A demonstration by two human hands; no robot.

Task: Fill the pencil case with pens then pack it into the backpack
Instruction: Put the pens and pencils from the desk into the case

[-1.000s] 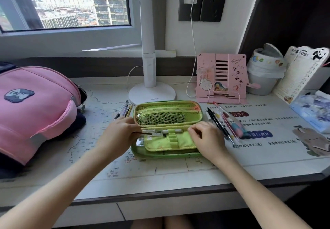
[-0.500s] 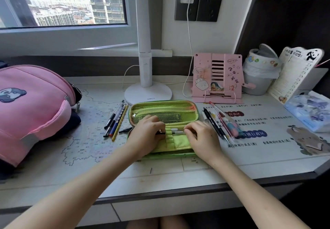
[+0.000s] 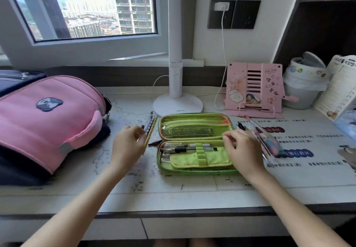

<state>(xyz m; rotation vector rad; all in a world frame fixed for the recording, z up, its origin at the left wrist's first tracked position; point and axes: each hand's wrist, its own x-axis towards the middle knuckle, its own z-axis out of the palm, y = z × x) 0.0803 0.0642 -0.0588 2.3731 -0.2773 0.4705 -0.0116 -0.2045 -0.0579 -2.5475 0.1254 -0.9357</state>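
as left hand (image 3: 128, 146) hovers, right hand (image 3: 243, 150) curls

One pencil case (image 3: 194, 129) — one backpack (image 3: 48, 116)

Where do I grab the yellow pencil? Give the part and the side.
Pinch the yellow pencil at its near end, from above with the left hand. It lies flat, squeezed between the pens and the pencil case, so only that end looks free.

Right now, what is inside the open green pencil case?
Several pens lie under elastic loops in the lower half of the pencil case; a zipped mesh pocket fills the upper half. The right hand covers their right ends, and the flap hides whatever lies beneath.
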